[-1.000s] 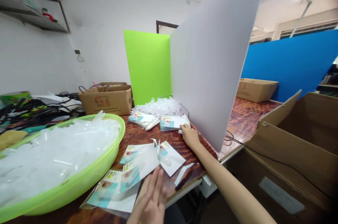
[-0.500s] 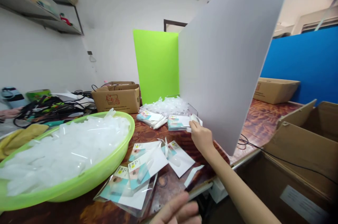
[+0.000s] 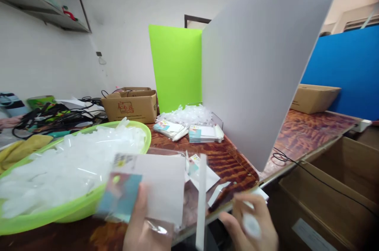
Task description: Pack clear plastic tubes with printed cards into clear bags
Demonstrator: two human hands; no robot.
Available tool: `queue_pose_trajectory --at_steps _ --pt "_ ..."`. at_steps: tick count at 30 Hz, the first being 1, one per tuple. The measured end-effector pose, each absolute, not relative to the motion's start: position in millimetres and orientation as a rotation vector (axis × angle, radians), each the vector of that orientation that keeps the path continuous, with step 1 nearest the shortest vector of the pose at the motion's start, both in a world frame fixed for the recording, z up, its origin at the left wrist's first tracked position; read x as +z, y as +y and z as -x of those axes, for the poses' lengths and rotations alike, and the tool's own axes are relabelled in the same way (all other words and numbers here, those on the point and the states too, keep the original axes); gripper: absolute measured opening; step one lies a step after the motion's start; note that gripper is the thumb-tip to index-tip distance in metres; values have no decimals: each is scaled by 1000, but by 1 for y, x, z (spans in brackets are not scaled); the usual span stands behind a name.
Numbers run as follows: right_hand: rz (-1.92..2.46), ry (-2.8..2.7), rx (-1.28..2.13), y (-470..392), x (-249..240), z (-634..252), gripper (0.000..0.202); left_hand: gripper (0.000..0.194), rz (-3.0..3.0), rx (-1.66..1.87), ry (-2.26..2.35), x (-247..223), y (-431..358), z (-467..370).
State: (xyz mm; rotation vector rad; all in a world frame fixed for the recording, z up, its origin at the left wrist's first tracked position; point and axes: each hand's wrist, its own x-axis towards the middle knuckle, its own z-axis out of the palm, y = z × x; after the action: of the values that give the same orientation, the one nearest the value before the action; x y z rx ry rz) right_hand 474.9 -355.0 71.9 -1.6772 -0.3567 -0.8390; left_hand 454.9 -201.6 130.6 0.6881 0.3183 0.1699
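Note:
My left hand (image 3: 139,225) is at the bottom middle and holds up a clear packet (image 3: 154,188) with a white and teal card inside, blurred by motion. A thin white strip (image 3: 201,199) stands upright at the packet's right edge. My right hand (image 3: 253,225) is low at the table's front edge, fingers closed around a small whitish piece (image 3: 251,224). More card packets (image 3: 201,172) lie on the wooden table (image 3: 233,160) beyond my hands. Two stacks of cards (image 3: 204,133) sit further back.
A green basin (image 3: 127,164) full of clear plastic pieces is at the left. Behind are a cardboard box (image 3: 130,105), a heap of clear plastic (image 3: 189,113) and tangled cables (image 3: 56,115). A white board (image 3: 254,65) stands at the right. An open carton (image 3: 340,188) sits below the table.
My right hand left the far card stack and came back to the front edge with a small piece. My left hand lifted a packet off the table.

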Motion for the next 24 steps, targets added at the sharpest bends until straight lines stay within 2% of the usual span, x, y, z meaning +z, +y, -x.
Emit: queue_pose_trajectory --at_steps 3,6,9,13,19,22,24 --pt "1616 -334 -435 -351 83 -481 22 61 -674 241 385 134 -208 -461" --pt "1601 -483 -263 -339 92 -484 15 75 -718 387 417 134 -223 -465" --pt "1517 -552 -259 -335 90 -486 22 78 -784 455 385 133 -229 -467" --pt "1439 -318 -216 -339 83 -484 32 77 -883 527 432 126 -225 -467" --pt "1311 -367 -135 -342 81 -474 18 95 -864 368 388 117 -224 -466" --pt "1414 -381 -284 -343 76 -474 20 97 -825 292 359 115 -222 -461" --pt "1467 -363 -485 -342 75 -472 21 86 -868 231 339 112 -220 -456"
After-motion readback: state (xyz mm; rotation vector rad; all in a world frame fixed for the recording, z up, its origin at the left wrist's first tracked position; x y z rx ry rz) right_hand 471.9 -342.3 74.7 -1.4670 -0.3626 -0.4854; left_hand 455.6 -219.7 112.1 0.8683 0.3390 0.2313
